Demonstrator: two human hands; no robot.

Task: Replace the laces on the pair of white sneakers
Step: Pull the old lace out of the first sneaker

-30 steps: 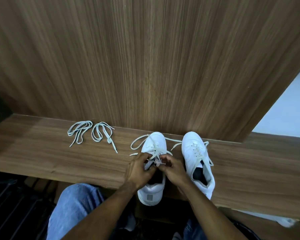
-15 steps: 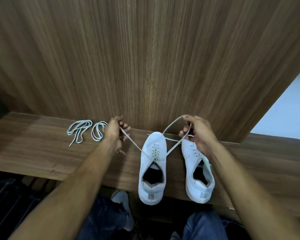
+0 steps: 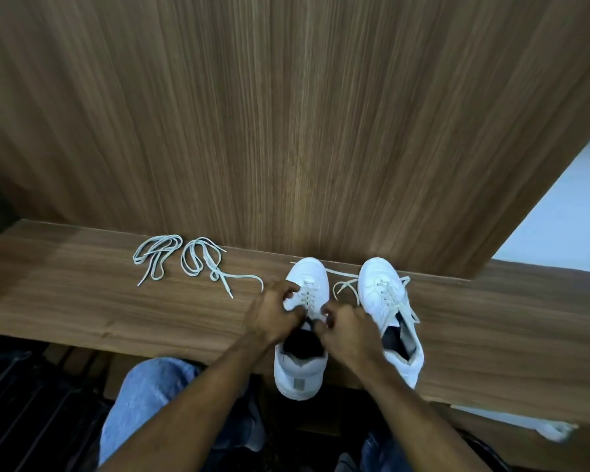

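Head view is looking down on a wooden shelf [image 3: 82,301], and both hands are working at the left sneaker [image 3: 304,335] right now. The left hand [image 3: 275,316] is curling its fingers at the sneaker's left side, by the upper eyelets, thumb tucked in towards the tongue; it is pinching there, apparently on the lace [image 3: 308,298], though the exact contact is hidden under the fingers. The right hand [image 3: 346,330] is mirroring it from the other side, fingertips bunched and pinching at the top of the lacing, just above the dark opening of the shoe. That sneaker is sitting toe-first against the wooden back panel [image 3: 286,114], its heel hanging over the shelf's front edge. Loose lace ends are trailing from its toe out to the right, lying between the two shoes. The right sneaker [image 3: 389,308] is standing just beside it, untouched, toe to the panel as well and angled slightly, its own laces spilling over its right side. Over to the left, well apart from the shoes, two spare laces are lying on the shelf: one bundle [image 3: 155,258] folded in long loops, the other [image 3: 205,264] coiled with one end stretching out towards the left hand. Blue jeans [image 3: 147,396] are showing below the shelf edge.
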